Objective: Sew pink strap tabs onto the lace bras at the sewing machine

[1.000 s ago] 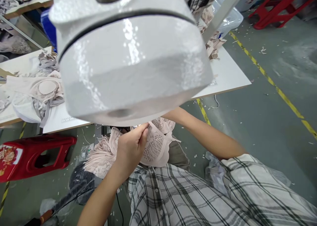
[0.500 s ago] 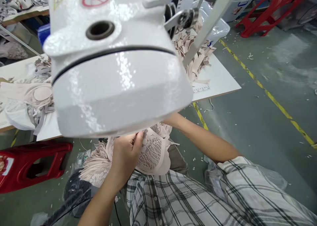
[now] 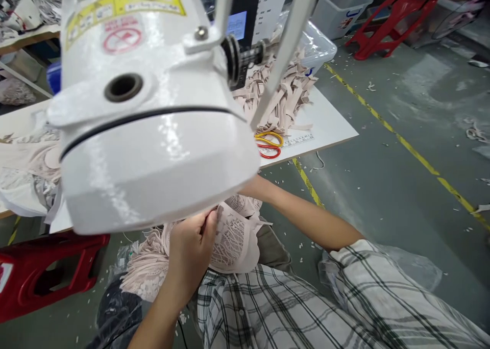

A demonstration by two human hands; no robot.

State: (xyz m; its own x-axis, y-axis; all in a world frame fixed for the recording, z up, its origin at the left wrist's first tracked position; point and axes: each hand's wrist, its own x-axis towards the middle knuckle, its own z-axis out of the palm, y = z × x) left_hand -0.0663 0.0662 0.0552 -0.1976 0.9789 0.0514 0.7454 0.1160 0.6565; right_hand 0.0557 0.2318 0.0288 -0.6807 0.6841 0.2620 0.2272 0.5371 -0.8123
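Note:
A pale pink lace bra (image 3: 231,242) hangs over my lap, below the white sewing machine head (image 3: 161,170). My left hand (image 3: 193,239) is closed on its upper edge, thumb pressed against the fingers. From the right my forearm reaches in under the machine head, where only the back part of my right hand (image 3: 254,185) shows. Its fingers are hidden, so their grip cannot be made out. The needle area is also out of sight behind the machine head. More pink lace pieces (image 3: 147,265) are bunched to the left of my left hand.
Scissors with yellow and red handles (image 3: 270,144) lie beside a printed ruler on the white table (image 3: 333,122). Behind them is a heap of pink fabric strips (image 3: 287,94). Cream bra pieces (image 3: 28,178) lie on the left. Red stools (image 3: 49,272) stand at left and far right.
My view has shifted, so the machine head sits lower and further left, and the scissors have come into sight. My left hand keeps its grip on the bra; both arms have hardly moved.

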